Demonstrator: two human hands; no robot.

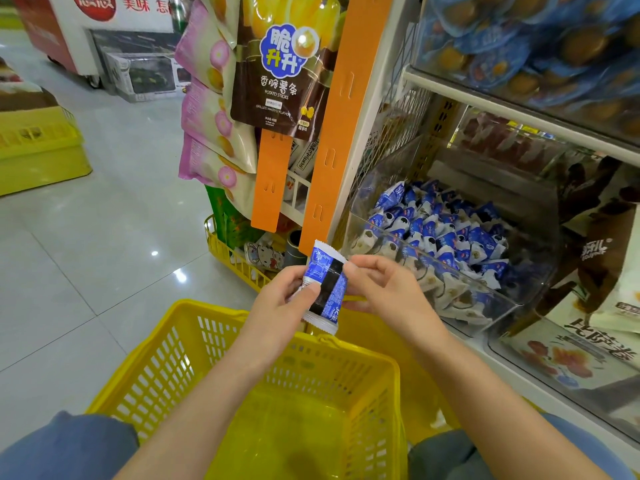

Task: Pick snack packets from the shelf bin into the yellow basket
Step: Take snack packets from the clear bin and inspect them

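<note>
Above the yellow basket you hold one blue-and-white snack packet in both hands, upright and slightly tilted, just over the basket's far rim and not yet inside it. Your left hand pinches its left edge between thumb and curled fingers. Your right hand pinches the right edge with thumb and forefinger, its other fingers loosely bent beside the wrapper. By my reading you are early in the job: the stretch of basket floor that shows between your forearms is bare yellow, with no packet on it, though your arms hide part of it. What remains, I judge, is to let this packet drop in and go back for more. To your right the clear shelf bin is heaped with matching packets, piled up to its front wall, so supply is plentiful. Beside it, a neighbouring bin holds larger cream-and-brown packs of another kind. Near the shelf end, on the floor, a second yellow basket holds assorted goods that I cannot make out clearly.
</note>
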